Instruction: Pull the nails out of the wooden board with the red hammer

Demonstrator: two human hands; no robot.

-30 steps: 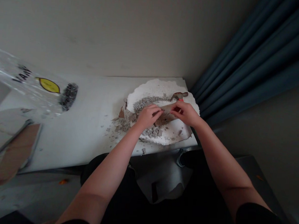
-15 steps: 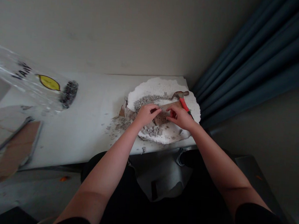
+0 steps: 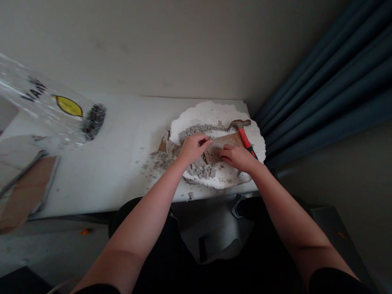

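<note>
My left hand (image 3: 192, 148) is over the left part of a white ragged-edged slab (image 3: 204, 111), with thumb and fingers drawn into a pinch. What it pinches, if anything, is too small to make out. A brown flat board (image 3: 233, 140) with grey crumbly material (image 3: 212, 155) on it lies on the slab between my hands. My right hand (image 3: 238, 158) is closed, its fingertips down at the crumbly part of the board; whatever they hold is hidden. A claw hammer (image 3: 244, 136) with a red and black handle rests just beyond my right hand, head pointing away.
Grey rubble (image 3: 201, 171) and dust spread over the slab and onto the white table (image 3: 124, 161). At left are a clear plastic bag (image 3: 68, 106) with a yellow print, a metal bar (image 3: 15, 180) and a brown panel (image 3: 28, 191). A blue curtain (image 3: 315, 91) hangs at right.
My right hand's fingers have closed from a spread pose and lowered onto the board. The left hand stays about where it was. The whole view has shifted slightly.
</note>
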